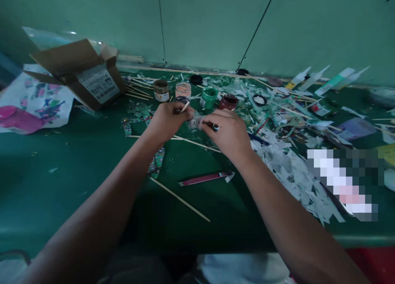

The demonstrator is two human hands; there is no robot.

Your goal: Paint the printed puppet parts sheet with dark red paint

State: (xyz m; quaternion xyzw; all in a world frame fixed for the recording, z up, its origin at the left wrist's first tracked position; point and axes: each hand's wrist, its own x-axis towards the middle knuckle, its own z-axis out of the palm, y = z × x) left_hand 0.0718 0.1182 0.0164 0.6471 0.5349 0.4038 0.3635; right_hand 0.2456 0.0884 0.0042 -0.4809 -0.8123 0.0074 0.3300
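Left hand [169,120] and right hand [232,131] both bare, five-fingered; left forearm [103,201] and right forearm [284,206] uncovered, slim at wrist, thicker toward elbow, smooth outline; pale cloth [243,268] at bottom edge, creased, dim, possibly clothing, cannot tell.

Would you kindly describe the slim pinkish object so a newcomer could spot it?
On the green table, look between the left forearm and the right forearm. There, just beyond a pale stick, lies the slim object; its pinkish colour sets it apart.
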